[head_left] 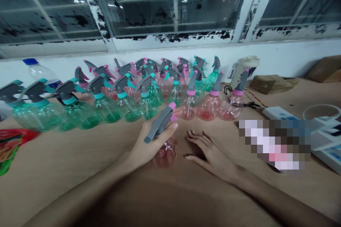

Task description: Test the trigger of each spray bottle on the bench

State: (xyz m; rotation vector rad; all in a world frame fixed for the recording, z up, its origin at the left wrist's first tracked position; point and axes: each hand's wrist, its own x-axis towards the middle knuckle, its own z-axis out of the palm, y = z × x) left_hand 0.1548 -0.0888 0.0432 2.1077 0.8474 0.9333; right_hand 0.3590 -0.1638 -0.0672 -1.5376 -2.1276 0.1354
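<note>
My left hand is wrapped round the neck of a pink spray bottle with a grey and pink trigger head, which stands on the table close to me. Part of its neck is hidden by my fingers. To the right of that bottle, my right hand lies on the tabletop with its fingers apart and nothing in it. Behind my hands is a row of green spray bottles with teal collars. Further right in the same row stand pink spray bottles, with more green and pink ones behind.
A clear bottle with a blue cap stands at the back left, near a red and green packet. At the right are a coffee cup, a brown paper package, a power strip with cables and a blurred-out object.
</note>
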